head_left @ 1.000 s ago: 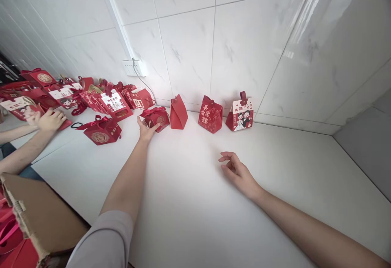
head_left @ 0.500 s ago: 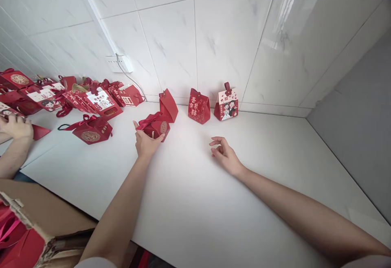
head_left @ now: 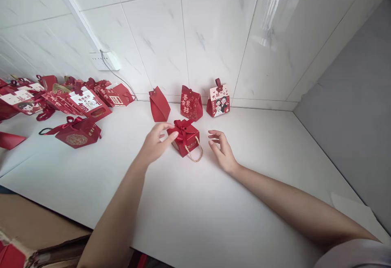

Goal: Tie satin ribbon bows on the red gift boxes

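Note:
A red gift box with a ribbon bow on top and a gold rope handle on its front stands on the white table. My left hand is at the box's left side, thumb and fingers apart, the fingertips at its edge. To the right of the box, my right hand hovers with curved, parted fingers and nothing in them. Behind stand a plain red box, a red box with white characters and a box with a cartoon couple.
Many red boxes crowd the table's left back, with a ribboned box in front of them. An open cardboard carton is at the lower left. A tiled wall with a socket and cable rises behind the table.
The bowed box has moved right, turned so its rope handle shows, and my left hand has loosened from it. The view has shifted right; the other person's hands have left it.

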A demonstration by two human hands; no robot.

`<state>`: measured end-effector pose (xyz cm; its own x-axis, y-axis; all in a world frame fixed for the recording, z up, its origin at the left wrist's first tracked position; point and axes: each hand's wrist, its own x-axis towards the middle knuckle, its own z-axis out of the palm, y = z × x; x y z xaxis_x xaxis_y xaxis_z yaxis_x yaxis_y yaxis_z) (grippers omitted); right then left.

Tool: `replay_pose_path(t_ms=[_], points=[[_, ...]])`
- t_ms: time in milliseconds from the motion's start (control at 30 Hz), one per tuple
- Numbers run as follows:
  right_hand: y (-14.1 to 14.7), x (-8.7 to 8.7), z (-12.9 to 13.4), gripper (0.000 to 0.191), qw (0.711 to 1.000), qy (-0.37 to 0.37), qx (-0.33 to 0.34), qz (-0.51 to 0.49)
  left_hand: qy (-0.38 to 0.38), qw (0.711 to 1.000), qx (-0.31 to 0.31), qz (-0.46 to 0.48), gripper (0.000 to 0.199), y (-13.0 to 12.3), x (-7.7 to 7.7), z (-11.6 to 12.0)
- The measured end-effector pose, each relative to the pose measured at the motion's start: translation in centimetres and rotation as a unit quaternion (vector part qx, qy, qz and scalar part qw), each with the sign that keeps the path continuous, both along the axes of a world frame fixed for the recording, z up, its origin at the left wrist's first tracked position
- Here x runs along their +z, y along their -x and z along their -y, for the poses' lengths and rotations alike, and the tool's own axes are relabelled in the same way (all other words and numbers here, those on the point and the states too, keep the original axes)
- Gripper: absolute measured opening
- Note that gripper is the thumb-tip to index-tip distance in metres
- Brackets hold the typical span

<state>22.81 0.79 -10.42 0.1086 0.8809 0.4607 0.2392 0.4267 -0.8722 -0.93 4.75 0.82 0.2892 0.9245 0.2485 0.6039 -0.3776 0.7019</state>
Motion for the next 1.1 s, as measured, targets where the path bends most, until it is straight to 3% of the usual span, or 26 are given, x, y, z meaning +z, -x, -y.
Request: replay_pose_path(t_ms=[100, 200, 333, 533, 633, 733, 833, 1100], points=[[0.3, 0.1, 0.4, 0.032, 0.996, -0.062, 0.005, 0.062, -0.037, 0.999, -0.014, 0.017, 0.026, -1.4, -2.6, -0.2], [0.3, 0.4, 0.9, 0.036, 0.981, -0.132, 0.01, 0.145, -0.018, 0.999, -0.036, 0.024, 0.019, -1.2, -3.6, 0.1], [0.3, 0.9, 1.6, 0.035, 0.933, -0.25, 0.019, 0.258, 0.055, 0.992, -0.096, 0.061, 0.018, -0.3, -3.3, 0.6], [1.6, 1.4, 3.3, 0.025, 0.822, -0.454, -0.016, 0.342, 0.131, 0.959, -0.219, 0.126, 0.026, -0.3, -2.4, 1.1], [2.7, 1.6, 4.1, 0.014, 0.802, -0.452, -0.032, 0.388, 0.168, 0.937, -0.264, 0.159, 0.029, -0.3, -2.4, 1.1], [3.3, 1.9, 4.6, 0.017, 0.8, -0.409, -0.031, 0.439, 0.184, 0.929, -0.27, 0.173, 0.029, -0.2, -2.6, 1.1], [3.2, 2.1, 4.7, 0.027, 0.795, -0.395, -0.021, 0.459, 0.173, 0.938, -0.247, 0.169, 0.029, -0.2, -2.7, 0.9], [2.6, 1.3, 4.3, 0.026, 0.782, -0.463, 0.031, 0.417, 0.164, 0.965, -0.144, 0.148, 0.033, -0.9, -3.0, 1.2]])
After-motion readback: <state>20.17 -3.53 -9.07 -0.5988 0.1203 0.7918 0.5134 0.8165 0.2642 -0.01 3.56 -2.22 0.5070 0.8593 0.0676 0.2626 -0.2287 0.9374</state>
